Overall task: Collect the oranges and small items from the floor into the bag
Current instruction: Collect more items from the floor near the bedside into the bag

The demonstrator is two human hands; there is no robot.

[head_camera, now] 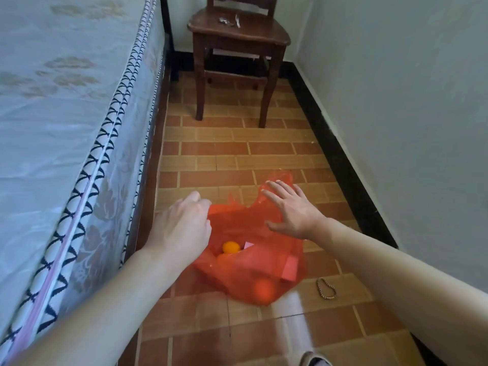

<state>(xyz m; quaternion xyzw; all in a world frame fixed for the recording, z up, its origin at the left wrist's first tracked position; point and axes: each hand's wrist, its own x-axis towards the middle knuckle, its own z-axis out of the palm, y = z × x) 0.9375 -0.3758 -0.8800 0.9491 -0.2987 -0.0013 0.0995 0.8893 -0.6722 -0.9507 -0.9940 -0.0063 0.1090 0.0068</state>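
Gripping the bag's (245, 233) rim at its left edge, the left hand (182, 228) has its fingers curled round the red plastic, knuckles up. The right hand (290, 210) hangs over the bag's far right corner with fingers spread and straight, holding nothing; whether the palm touches the plastic I cannot tell. The bag lies slumped on the tiled floor (237, 149), its mouth gaping between the two hands. Inside the bag, one orange (231, 247) shows plainly through the opening, and a second orange (264, 289) bulges against the plastic at the bag's near end. A pink card (248, 245) sits just right of the first orange, and a pink block (290, 268) shows through the bag's right side. Right of the bag, apart from it, a braided loop (326, 287) lies on the floor. Beyond the bag stands a wooden chair (237, 35) with small metal things on its seat. Left of the bag runs the bed (66, 101).
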